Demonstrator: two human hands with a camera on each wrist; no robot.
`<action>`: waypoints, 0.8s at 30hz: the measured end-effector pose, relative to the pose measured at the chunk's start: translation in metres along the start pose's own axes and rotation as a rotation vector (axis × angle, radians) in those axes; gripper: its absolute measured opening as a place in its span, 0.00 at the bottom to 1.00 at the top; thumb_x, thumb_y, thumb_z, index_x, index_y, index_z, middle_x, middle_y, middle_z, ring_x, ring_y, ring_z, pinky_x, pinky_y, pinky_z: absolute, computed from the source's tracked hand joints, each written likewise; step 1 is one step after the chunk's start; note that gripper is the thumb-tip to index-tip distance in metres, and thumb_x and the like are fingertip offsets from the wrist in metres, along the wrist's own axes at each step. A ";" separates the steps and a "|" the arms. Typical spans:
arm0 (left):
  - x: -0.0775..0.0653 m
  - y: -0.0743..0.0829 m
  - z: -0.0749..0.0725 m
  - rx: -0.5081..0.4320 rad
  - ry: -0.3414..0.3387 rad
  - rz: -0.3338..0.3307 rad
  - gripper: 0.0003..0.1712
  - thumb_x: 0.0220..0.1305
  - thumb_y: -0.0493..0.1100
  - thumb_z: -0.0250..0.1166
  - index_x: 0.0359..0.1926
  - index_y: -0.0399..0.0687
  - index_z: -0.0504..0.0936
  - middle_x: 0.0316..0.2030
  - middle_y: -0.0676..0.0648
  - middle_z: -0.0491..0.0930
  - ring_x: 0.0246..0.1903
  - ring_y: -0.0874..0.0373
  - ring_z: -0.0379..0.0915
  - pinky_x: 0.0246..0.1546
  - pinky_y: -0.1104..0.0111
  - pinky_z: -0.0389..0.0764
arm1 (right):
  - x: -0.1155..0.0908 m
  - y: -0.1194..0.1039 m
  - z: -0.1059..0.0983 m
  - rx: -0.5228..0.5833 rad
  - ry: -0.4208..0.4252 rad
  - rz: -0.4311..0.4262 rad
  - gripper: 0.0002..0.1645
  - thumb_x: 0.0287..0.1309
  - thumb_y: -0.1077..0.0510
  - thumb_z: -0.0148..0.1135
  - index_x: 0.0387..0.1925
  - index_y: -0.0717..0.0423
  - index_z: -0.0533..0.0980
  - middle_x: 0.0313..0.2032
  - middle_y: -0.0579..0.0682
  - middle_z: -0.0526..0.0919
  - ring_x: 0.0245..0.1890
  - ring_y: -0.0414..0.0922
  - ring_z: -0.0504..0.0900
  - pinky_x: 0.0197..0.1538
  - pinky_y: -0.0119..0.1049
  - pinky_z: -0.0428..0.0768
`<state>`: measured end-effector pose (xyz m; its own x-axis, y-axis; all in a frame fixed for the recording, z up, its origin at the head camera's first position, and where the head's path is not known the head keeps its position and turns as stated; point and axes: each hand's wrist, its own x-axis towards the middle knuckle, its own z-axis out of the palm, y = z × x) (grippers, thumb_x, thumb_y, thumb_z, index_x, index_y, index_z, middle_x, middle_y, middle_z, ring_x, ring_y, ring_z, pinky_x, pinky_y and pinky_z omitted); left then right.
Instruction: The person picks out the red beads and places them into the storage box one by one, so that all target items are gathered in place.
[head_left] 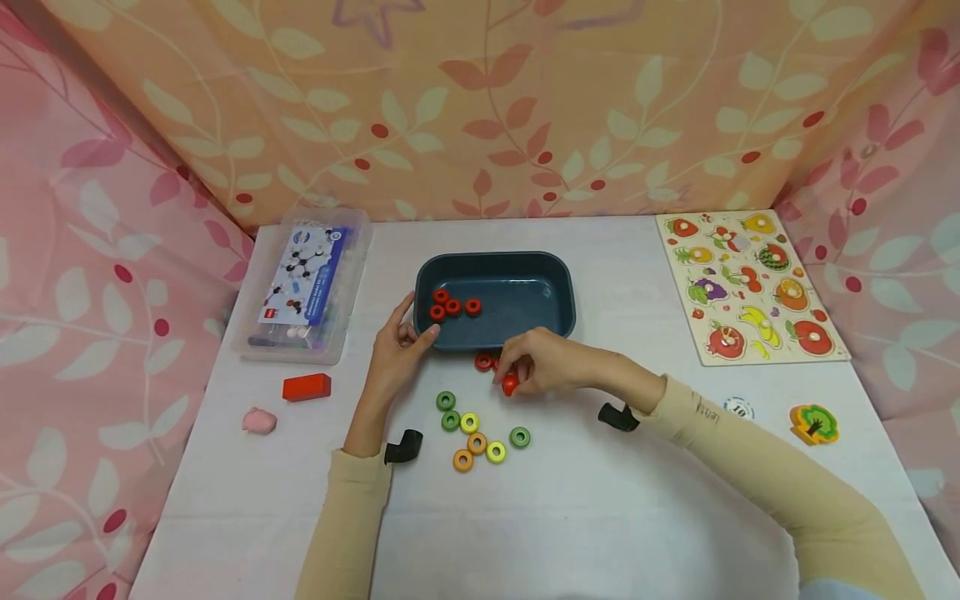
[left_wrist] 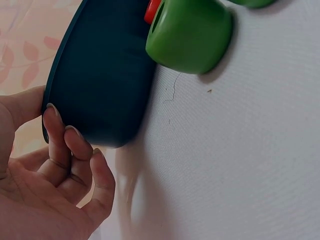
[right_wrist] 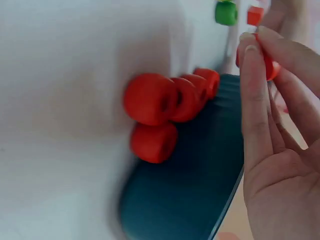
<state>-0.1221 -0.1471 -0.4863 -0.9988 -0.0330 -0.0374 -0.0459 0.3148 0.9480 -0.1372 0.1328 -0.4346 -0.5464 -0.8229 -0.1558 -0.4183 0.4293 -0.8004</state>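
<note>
My left hand [head_left: 397, 346] grips the left end of a dark blue baking dish [head_left: 517, 329], thumb and fingers at its rim. Several red rings [head_left: 453, 307] lie inside, toward the left. Just in front of the dish, my right hand [head_left: 551, 362] pinches a red ring [right_wrist: 271, 67] between thumb and fingers. More red rings [right_wrist: 152, 97] are bunched on the cloth against the dish's near side, partly behind the right hand in the head view. Closer to me are green rings [head_left: 520, 437], yellow rings [head_left: 496, 452] and orange rings [head_left: 462, 460], loosely grouped.
A plastic box [head_left: 341, 308] with a printed sheet, a red block [head_left: 306, 387] and a pink lump [head_left: 259, 421] sit on the left. On the right lie a fruit puzzle board [head_left: 693, 304], a round white piece [head_left: 738, 407] and a tree-shaped piece [head_left: 814, 424]. Patterned curtains [head_left: 517, 108] enclose the table.
</note>
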 end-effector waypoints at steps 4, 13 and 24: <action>0.000 0.001 0.000 0.001 -0.005 -0.005 0.42 0.65 0.48 0.70 0.76 0.63 0.62 0.23 0.46 0.67 0.19 0.63 0.56 0.25 0.70 0.60 | 0.004 -0.001 -0.009 0.073 0.059 -0.014 0.15 0.50 0.64 0.77 0.41 0.50 0.87 0.38 0.42 0.82 0.31 0.43 0.80 0.35 0.36 0.82; -0.012 0.039 -0.004 0.013 -0.026 -0.023 0.41 0.67 0.40 0.68 0.76 0.46 0.60 0.23 0.43 0.67 0.19 0.62 0.56 0.25 0.71 0.61 | 0.024 0.022 -0.022 0.015 0.355 -0.061 0.13 0.53 0.58 0.77 0.41 0.50 0.85 0.38 0.44 0.84 0.36 0.49 0.79 0.41 0.47 0.79; 0.001 0.001 -0.001 0.014 -0.008 -0.005 0.42 0.65 0.49 0.70 0.76 0.61 0.61 0.23 0.46 0.68 0.20 0.61 0.57 0.27 0.69 0.61 | 0.050 0.041 -0.017 -0.152 0.393 0.144 0.07 0.52 0.63 0.75 0.33 0.58 0.84 0.34 0.50 0.83 0.31 0.42 0.80 0.37 0.35 0.78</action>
<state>-0.1230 -0.1475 -0.4852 -0.9986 -0.0271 -0.0450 -0.0514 0.3280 0.9433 -0.1943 0.1155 -0.4657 -0.8287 -0.5597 -0.0041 -0.4040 0.6032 -0.6877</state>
